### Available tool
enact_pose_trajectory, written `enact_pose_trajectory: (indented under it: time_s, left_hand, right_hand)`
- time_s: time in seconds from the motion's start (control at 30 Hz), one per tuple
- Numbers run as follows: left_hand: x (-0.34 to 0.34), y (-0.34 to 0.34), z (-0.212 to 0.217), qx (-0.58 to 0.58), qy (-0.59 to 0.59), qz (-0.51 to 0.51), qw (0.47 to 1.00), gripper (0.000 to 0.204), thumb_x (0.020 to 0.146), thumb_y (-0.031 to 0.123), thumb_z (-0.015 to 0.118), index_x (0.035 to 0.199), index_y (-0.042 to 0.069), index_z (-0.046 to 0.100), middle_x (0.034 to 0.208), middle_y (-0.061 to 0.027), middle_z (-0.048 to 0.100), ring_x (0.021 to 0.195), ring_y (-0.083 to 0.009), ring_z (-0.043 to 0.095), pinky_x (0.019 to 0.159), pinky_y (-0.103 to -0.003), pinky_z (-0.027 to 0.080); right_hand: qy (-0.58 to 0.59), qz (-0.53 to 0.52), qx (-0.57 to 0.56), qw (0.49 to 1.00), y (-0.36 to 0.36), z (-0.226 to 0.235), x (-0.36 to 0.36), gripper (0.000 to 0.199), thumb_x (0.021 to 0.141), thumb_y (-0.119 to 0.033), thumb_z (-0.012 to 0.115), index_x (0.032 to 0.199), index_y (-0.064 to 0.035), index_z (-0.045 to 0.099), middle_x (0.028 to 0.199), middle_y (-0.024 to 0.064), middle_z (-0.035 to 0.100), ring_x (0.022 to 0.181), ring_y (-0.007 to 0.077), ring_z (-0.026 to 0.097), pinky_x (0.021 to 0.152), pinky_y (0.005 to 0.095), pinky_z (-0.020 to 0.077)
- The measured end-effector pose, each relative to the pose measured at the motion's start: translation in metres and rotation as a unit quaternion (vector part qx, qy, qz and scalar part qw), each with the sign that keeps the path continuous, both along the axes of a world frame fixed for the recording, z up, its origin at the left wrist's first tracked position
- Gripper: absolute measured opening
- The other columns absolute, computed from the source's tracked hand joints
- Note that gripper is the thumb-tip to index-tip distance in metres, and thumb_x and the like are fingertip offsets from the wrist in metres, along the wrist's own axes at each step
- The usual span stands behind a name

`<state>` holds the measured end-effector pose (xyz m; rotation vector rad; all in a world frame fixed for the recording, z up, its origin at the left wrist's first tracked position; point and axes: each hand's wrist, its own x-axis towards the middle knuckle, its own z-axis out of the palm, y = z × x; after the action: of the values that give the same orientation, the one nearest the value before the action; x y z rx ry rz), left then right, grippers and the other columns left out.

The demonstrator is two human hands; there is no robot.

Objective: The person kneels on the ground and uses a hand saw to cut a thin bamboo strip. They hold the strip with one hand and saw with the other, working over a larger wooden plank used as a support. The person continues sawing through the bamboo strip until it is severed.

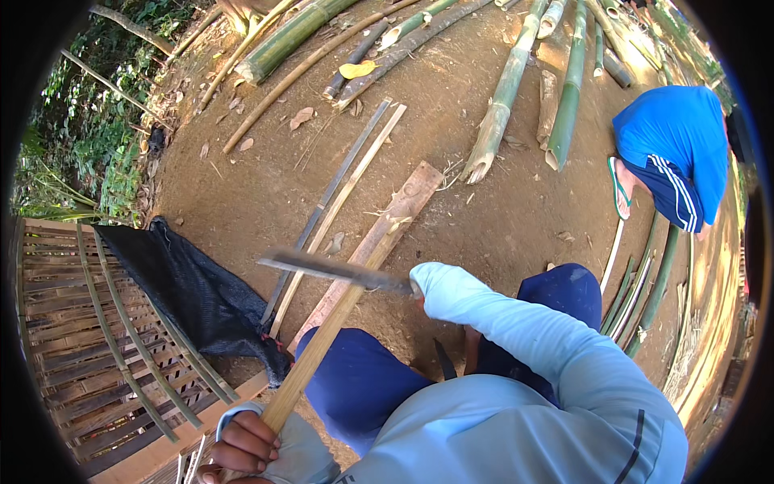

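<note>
My left hand (242, 448), at the lower left, is closed round the near end of a split bamboo strip (318, 343). That strip slants up and away to the right, its far end over a reddish wooden plank (413, 194) on the ground. My right hand (434, 288), mostly covered by pale blue cloth, grips a machete (334, 270). The blade points left and lies across the strip, near its middle; whether it bites into the bamboo I cannot tell. A second dark blade (444, 359) shows between my knees.
Two thin strips (343, 189) lie left of the plank. Black netting (201, 282) and a slatted bamboo panel (105, 347) are at the left. Green bamboo poles (504, 105) lie on the dirt ahead. Another person in a blue shirt (673, 125) crouches at the right, near more poles (657, 282).
</note>
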<state>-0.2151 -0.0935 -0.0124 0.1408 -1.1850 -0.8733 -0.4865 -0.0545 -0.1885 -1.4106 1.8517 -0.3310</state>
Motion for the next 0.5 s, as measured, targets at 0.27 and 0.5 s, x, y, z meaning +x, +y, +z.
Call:
enact_pose_trajectory:
  time_s: [0.27,0.5]
  left_hand:
    - [0.023,-0.012,-0.010,-0.047,-0.034,-0.070,0.996,0.050,0.100,0.050,0.033,0.129,0.013,0.048,0.068,0.0000,0.038,0.054,-0.0125,0.039,0.045,-0.026,0.036]
    - [0.004,-0.016,0.002,0.010,-0.021,-0.011,1.000,0.047,0.099,0.050,0.039,0.125,0.013,0.052,0.068,0.0007,0.037,0.052,-0.0114,0.037,0.045,-0.026,0.037]
  right_hand:
    - [0.005,0.021,0.066,0.998,-0.012,-0.011,-0.020,0.020,0.082,-0.016,0.065,0.098,-0.0056,0.060,0.091,0.0182,0.066,0.081,0.0370,0.064,0.070,0.0432,0.0503]
    - [0.029,-0.104,0.177,0.978,-0.011,-0.128,-0.060,0.020,0.083,-0.020,0.064,0.096,-0.0061,0.062,0.090,0.0189,0.067,0.079,0.0366,0.063,0.072,0.0450,0.0506]
